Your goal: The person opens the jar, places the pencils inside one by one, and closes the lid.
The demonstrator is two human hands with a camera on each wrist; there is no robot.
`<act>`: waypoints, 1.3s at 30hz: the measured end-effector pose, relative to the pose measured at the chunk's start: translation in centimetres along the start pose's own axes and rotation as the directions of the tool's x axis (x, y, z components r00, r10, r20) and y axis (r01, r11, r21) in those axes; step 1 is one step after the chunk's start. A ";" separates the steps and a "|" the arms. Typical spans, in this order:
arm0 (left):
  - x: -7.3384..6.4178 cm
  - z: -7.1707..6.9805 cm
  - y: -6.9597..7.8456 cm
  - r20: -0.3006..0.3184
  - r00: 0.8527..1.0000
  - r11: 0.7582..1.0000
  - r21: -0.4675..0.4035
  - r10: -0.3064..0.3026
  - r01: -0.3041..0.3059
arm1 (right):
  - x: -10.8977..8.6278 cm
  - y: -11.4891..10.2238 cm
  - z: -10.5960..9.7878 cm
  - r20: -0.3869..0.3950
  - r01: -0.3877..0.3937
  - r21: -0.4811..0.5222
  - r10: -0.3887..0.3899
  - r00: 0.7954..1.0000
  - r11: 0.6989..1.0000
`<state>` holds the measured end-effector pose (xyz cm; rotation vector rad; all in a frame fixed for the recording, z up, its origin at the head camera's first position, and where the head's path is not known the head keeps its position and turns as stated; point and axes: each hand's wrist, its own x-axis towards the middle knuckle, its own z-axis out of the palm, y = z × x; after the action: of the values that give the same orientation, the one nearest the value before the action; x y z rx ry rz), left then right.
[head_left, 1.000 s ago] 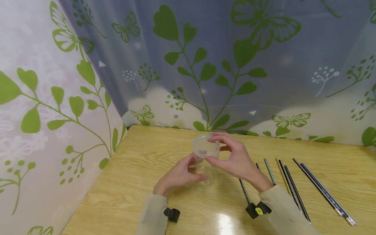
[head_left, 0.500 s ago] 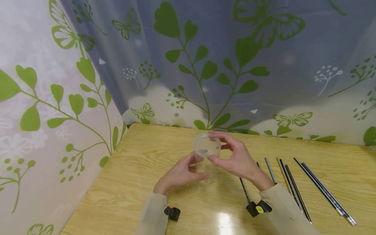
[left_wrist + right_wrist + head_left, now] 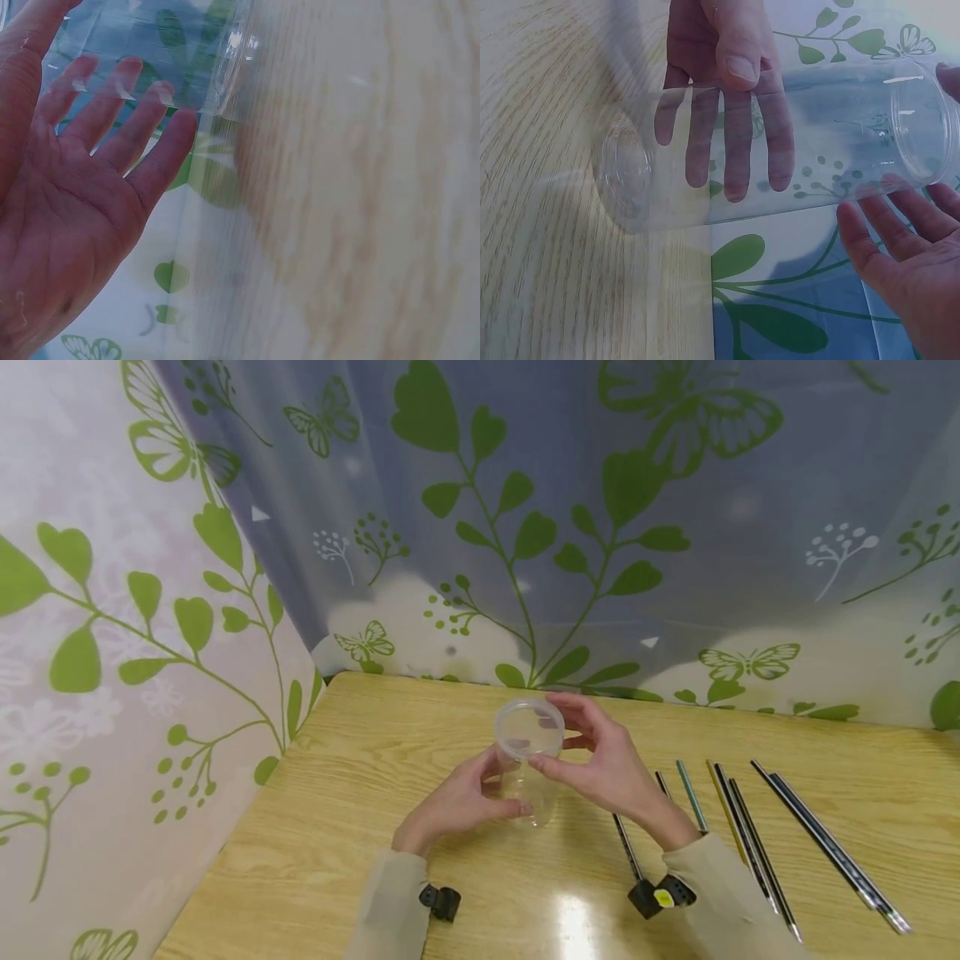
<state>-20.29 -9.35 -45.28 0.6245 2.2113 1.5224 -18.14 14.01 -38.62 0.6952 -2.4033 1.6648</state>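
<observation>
A clear plastic jar [image 3: 531, 783] stands upright between the two hands in the head view, its round open mouth facing up. My left hand [image 3: 459, 802] holds the lower body from the left, thumb in front and fingers behind. My right hand [image 3: 600, 760] grips the top from the right, with the thumb at the near side of the rim and the fingers on the far side. In the right wrist view the same jar [image 3: 832, 135] looks see-through, and the left fingers show through its wall. In the left wrist view the left hand [image 3: 82, 195] has its fingertips against the jar's side.
On the wooden table [image 3: 337, 760], several slender sticks lie right of the jar, among them a teal stick [image 3: 692, 796] and a dark pair [image 3: 825, 843]. Another dark stick [image 3: 626, 843] lies near the right wrist. A leaf-patterned curtain [image 3: 465, 635] hangs behind the table.
The right index finger has moved from over the rim to the jar's outer far side. The left hand keeps its hold, and the jar stays nearly in place.
</observation>
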 end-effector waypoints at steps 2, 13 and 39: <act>0.0 0.0 0.0 -0.003 1.000 1.000 -0.001 0.000 0.000 | 0.0 0.2 -0.1 0.008 0.000 0.022 0.000 1.000 1.000; 0.0 0.0 0.0 -0.001 1.000 1.000 0.006 0.014 -0.014 | -0.1 0.7 -0.3 0.027 0.017 0.070 -0.019 0.999 0.997; 0.1 -0.2 0.2 0.009 1.000 1.000 0.023 0.011 -0.011 | 0.1 -0.1 0.2 -0.053 0.113 -0.046 -0.115 0.992 0.993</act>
<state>-20.46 -9.38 -45.07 0.6505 2.2249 1.4986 -18.17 13.77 -38.62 0.7539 -2.3078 1.5623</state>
